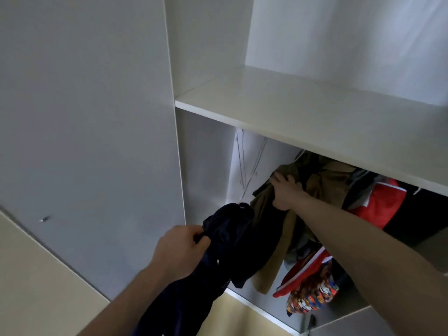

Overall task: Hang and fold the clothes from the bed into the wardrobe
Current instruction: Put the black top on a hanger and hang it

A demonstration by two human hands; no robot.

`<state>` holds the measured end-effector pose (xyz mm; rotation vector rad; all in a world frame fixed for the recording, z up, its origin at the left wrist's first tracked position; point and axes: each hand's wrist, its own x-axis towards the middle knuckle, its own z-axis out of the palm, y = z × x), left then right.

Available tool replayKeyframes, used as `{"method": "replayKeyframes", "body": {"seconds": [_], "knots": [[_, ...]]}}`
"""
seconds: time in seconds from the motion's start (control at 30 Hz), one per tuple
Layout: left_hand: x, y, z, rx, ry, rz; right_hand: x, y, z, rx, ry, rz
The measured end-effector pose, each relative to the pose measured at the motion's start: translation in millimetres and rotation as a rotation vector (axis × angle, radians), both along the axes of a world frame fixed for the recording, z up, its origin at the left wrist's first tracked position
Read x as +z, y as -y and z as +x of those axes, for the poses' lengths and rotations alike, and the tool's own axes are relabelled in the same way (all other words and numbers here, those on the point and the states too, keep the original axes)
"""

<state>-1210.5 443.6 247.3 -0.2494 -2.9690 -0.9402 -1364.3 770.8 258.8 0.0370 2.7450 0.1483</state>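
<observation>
A single wide-angle view from the person's head looks forward and somewhat down into an open wardrobe, standing close to it. The frame is tilted, so the shelf slants down to the right. The hanging space under the shelf fills the lower right, and a closed door panel the left. Both forearms reach in from the bottom edge.

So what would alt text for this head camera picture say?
A person's left hand grips a dark navy garment at an open white wardrobe, while the right hand holds a hanging tan garment. Red clothes hang further right.
</observation>
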Motion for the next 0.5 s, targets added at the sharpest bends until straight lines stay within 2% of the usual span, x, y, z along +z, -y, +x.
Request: {"method": "replayKeyframes", "body": {"seconds": [0.27, 0.5], "knots": [[8.2, -58.2, -12.8, 0.013, -0.058, -0.021, -16.1, -39.0, -5.3, 0.013, 0.017, 0.001], [0.7, -112.6, -40.3, 0.003, 0.000, -0.018, -18.0, -62.9, 6.3, -0.031, 0.046, 0.039]]}}
